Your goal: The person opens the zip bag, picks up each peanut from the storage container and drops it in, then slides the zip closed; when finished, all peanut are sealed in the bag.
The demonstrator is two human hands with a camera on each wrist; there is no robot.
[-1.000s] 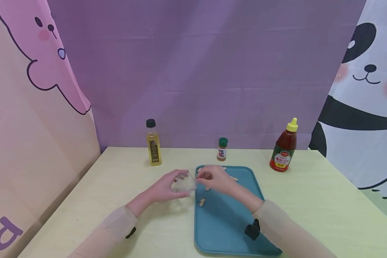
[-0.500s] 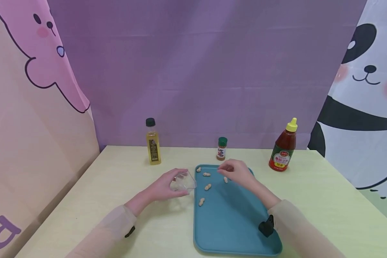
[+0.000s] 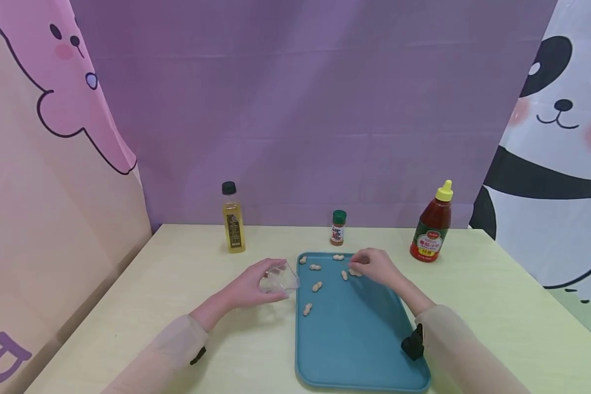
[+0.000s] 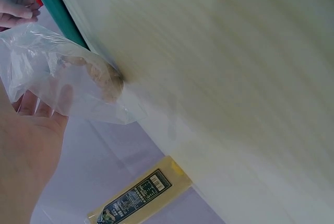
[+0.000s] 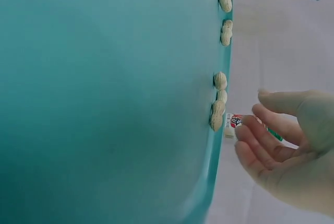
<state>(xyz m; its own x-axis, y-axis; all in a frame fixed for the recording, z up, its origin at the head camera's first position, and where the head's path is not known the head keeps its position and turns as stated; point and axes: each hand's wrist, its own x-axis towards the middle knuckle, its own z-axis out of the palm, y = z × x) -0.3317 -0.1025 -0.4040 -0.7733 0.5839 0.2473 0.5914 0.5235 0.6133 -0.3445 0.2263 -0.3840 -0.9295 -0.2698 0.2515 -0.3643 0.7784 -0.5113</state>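
My left hand (image 3: 256, 284) holds a clear plastic bag (image 3: 283, 278) beside the tray's left rim. In the left wrist view, brownish contents, like peanuts, show through the crinkled bag (image 4: 39, 59). Over the far right of the blue tray (image 3: 359, 345), my right hand (image 3: 376, 266) hovers with relaxed fingers. Its thumb (image 5: 282, 101) stands apart from the other fingers in the right wrist view, nothing between them. Just below its fingertips lies a peanut (image 3: 355, 273), with another peanut (image 3: 344, 275) close to its left. Several more unshelled peanuts lie towards the tray's far left, including one peanut (image 3: 317, 286).
Behind the tray stands a small green-capped spice jar (image 3: 338, 228). A bottle of yellow oil (image 3: 233, 221) is at the back left, and a ketchup bottle (image 3: 430, 224) at the back right. A purple cloth (image 3: 295, 109) hangs behind the table.
My right hand has moved from beside the bag's mouth rightwards across the tray's far end, uncovering peanuts there. The left hand and bag stay nearly still.
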